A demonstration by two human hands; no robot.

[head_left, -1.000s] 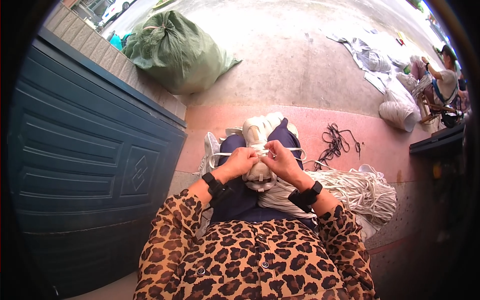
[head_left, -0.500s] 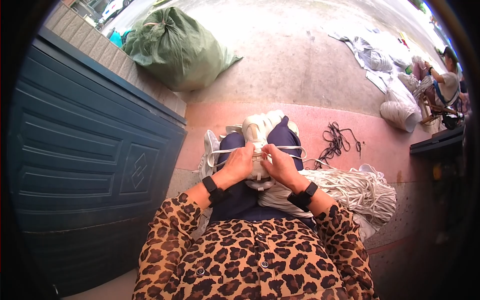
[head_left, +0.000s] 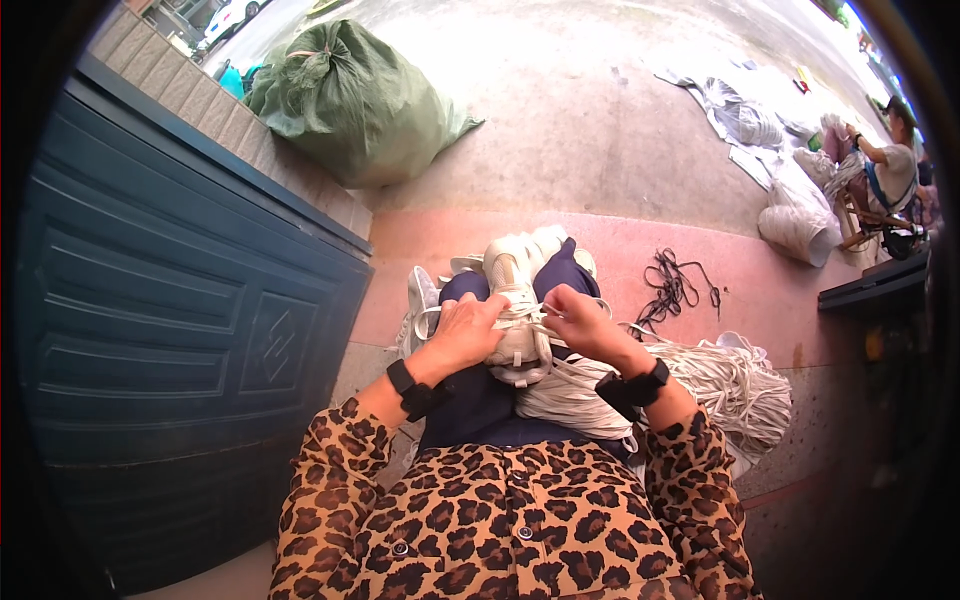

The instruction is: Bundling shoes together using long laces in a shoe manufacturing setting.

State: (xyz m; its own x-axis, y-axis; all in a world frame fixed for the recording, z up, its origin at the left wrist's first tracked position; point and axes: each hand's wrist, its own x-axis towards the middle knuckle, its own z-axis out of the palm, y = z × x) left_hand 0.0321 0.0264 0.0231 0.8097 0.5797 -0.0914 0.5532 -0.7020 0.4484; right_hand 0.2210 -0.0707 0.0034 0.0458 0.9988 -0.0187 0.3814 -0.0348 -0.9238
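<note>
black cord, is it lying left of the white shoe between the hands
No, the black cord lies on the pink floor to the right of the white shoe.

No words, labels, brands or numbers can be read in this view. The one sign-like mark is a raised emblem (head_left: pixel 277 346) of overlapping diamond shapes, set on a slant within a small rectangular panel of the dark blue door (head_left: pixel 130 285) at the left. Any print on the pale shoe (head_left: pixel 516 347) in the lap, the black wrist straps (head_left: pixel 407 387), the tied green sack (head_left: pixel 360 110) or the white car (head_left: pixel 230 22) at the upper left is too small or blurred to make out.
</note>
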